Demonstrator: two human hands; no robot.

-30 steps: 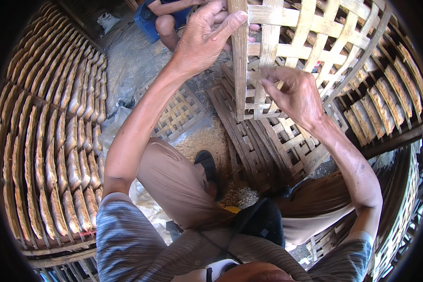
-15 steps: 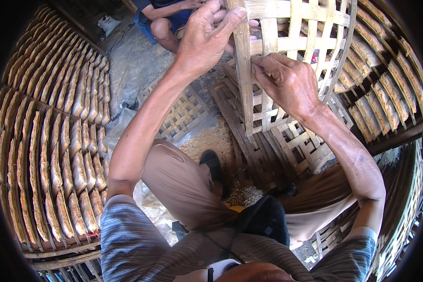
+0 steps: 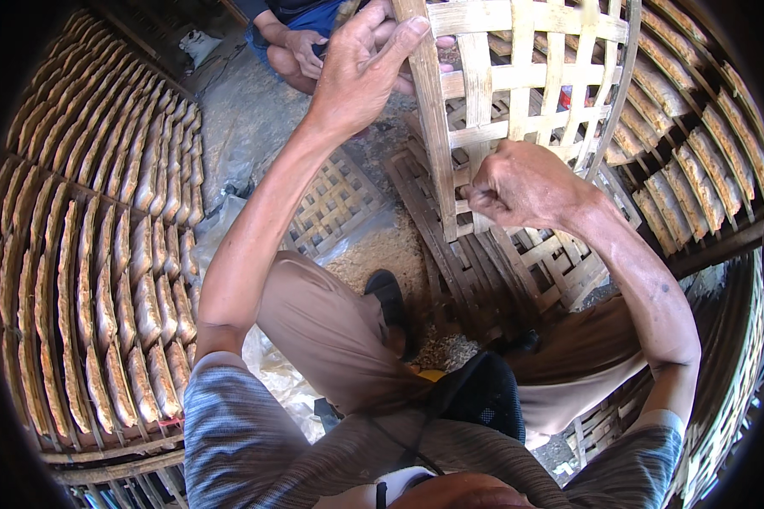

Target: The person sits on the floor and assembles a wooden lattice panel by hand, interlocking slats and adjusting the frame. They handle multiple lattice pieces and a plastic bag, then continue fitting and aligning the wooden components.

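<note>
Seen from above, rows of pale-brown slabs point(image 3: 148, 305) on a curved-looking rack fill the left side. A smaller bank of similar slabs point(image 3: 692, 204) stands at the right. Between them are the wearer's brown trousers point(image 3: 314, 322), knees apart, over a grey floor point(image 3: 238, 127).

The woven bamboo tray point(image 3: 519, 76) is raised at the upper middle, one wooden edge toward the wearer's left. Under it lies a pile of darker trays point(image 3: 511, 267); another tray point(image 3: 335, 204) lies flat on the floor. Beyond, a second person point(image 3: 293, 55) sits in blue shorts (only partly in view).

The hands are apart. The left hand point(image 3: 361, 72) is clamped around the upper part of the wooden edge. The right hand point(image 3: 526, 182) is curled in front of the weave, near that edge's lower end; whether it pinches anything, I cannot tell. It has just dropped from higher up the edge, while the left grip stayed, so the left appears to be steadying the tray.

Smallest are a dark shoe point(image 3: 386, 297) and a red patch point(image 3: 566, 97) behind the weave.
</note>
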